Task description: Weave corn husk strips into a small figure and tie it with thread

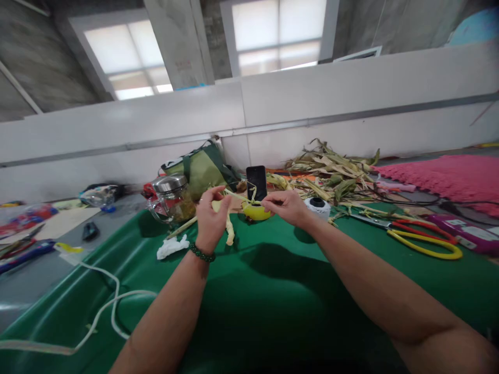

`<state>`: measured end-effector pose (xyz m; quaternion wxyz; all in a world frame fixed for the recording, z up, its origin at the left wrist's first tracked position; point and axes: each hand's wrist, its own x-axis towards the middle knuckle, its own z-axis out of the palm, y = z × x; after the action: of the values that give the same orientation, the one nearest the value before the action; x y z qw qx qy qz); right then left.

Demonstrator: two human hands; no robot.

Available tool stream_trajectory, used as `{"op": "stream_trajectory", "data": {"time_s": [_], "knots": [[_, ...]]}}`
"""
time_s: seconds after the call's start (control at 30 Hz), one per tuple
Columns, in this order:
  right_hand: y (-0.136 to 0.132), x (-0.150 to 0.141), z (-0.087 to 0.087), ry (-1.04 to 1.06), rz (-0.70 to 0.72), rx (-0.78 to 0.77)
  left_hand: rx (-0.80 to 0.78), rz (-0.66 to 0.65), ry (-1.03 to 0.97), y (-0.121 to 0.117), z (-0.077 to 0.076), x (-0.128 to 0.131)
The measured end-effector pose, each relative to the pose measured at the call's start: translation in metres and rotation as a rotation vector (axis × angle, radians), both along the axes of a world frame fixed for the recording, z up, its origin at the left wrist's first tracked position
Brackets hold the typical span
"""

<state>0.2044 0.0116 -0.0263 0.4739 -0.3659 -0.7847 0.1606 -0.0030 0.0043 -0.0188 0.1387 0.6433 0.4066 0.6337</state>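
Note:
In the head view my left hand [212, 215] is closed around pale strips of corn husk [230, 232], one of which hangs below the fingers. My right hand [287, 205] pinches a thin end of the husk at the right. A pale strand spans the space between both hands, above a round yellow object [256, 211] whose kind I cannot make out. Behind it a black phone [256, 182] stands upright. A white spool of thread [317, 206] is just beyond my right wrist. Beside my left wrist lies a crumpled white tissue [172, 246].
A green mat [249, 311] covers the table. At the left are a glass jar [171, 200] with a metal lid, a green bag [206, 169] and a white cord [113, 298]. Dry husks [331, 169] are piled at the back right, near large scissors [423, 241] and a pink cloth [448, 179].

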Motion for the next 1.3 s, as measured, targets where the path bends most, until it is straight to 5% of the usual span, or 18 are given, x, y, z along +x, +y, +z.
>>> {"op": "stream_trajectory", "data": {"time_s": [0.1, 0.23, 0.33, 0.53, 0.6, 0.7, 0.8, 0.9, 1.0, 1.13, 1.3], "knots": [[-0.005, -0.011, -0.003, 0.253, -0.023, -0.062, -0.117, -0.026, -0.123, 0.002, -0.003, 0.000], [-0.010, -0.023, -0.005, 0.488, -0.050, -0.132, -0.441, -0.311, 0.155, -0.002, -0.011, 0.013], [-0.010, -0.026, -0.005, 0.600, -0.043, -0.253, -0.375, -0.385, 0.203, -0.006, -0.015, 0.021], [-0.007, -0.023, 0.005, 0.867, 0.014, -0.631, -0.429, -0.551, -0.371, -0.003, -0.011, 0.017], [-0.007, -0.022, 0.009, 0.943, 0.051, -0.742, -0.527, -0.541, -0.523, -0.001, -0.010, 0.015], [-0.009, -0.021, 0.012, 1.003, 0.164, -0.910, -0.653, -0.478, -0.421, 0.002, -0.012, 0.017], [-0.009, -0.017, 0.016, 1.111, 0.278, -1.002, -0.553, -0.428, -0.429, 0.004, -0.014, 0.019], [-0.007, -0.010, 0.019, 1.233, 0.317, -0.939, -0.427, -0.362, -0.538, 0.004, -0.015, 0.020], [-0.005, -0.011, 0.016, 1.141, 0.266, -0.809, -0.431, -0.391, -0.333, -0.001, -0.015, 0.024], [-0.013, -0.028, 0.000, 0.661, 0.277, -0.689, -0.345, -0.461, -0.170, -0.008, -0.014, 0.028], [-0.021, -0.034, -0.011, 0.164, 0.166, -0.300, -0.475, -0.583, -0.280, -0.006, -0.013, 0.022]]}}
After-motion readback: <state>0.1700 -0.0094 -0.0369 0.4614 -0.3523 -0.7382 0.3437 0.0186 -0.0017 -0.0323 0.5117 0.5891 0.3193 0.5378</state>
